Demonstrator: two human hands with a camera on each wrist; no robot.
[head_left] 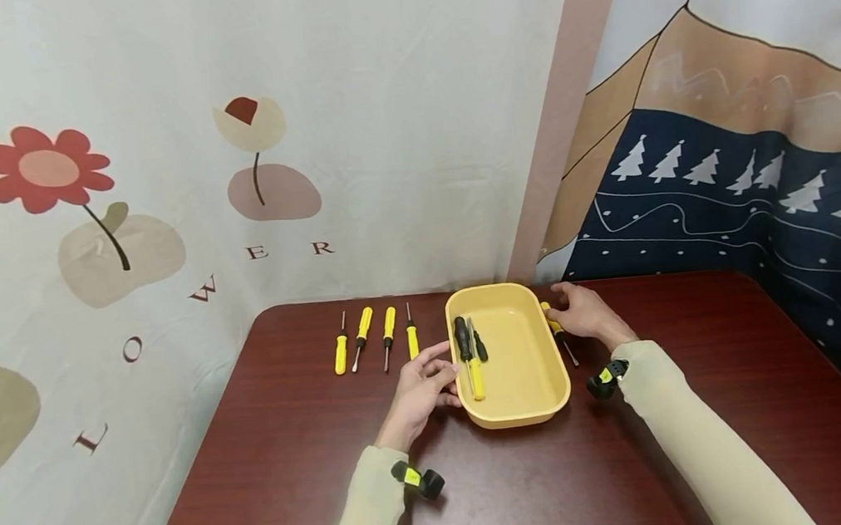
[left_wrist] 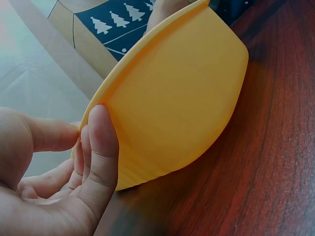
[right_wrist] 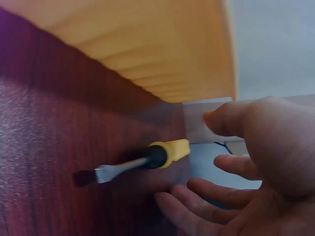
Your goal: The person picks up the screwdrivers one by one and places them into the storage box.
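Observation:
My left hand (head_left: pixel 418 392) grips the left wall of a yellow plastic tray (head_left: pixel 527 407), thumb at the rim and fingers along the outside, as the left wrist view also shows. Inside, along the tray's left side, lie a black-handled screwdriver (head_left: pixel 461 334), a yellow-handled screwdriver (head_left: pixel 478 381) and a short black screwdriver (head_left: pixel 480 347). Beyond the tray's right side, my right hand (head_left: pixel 589 314) reaches with spread fingers around another screwdriver (right_wrist: pixel 157 156), which has a yellow and black handle and a flat tip. In the right wrist view a gap shows between thumb and handle.
Several yellow-handled screwdrivers (head_left: pixel 389 328) are laid out in a row on the dark red table (head_left: pixel 296 473), left of the tray. The one nearest the tray (head_left: pixel 412 340) is close to my left fingers. Printed curtains (head_left: pixel 394 131) hang behind the table's back edge.

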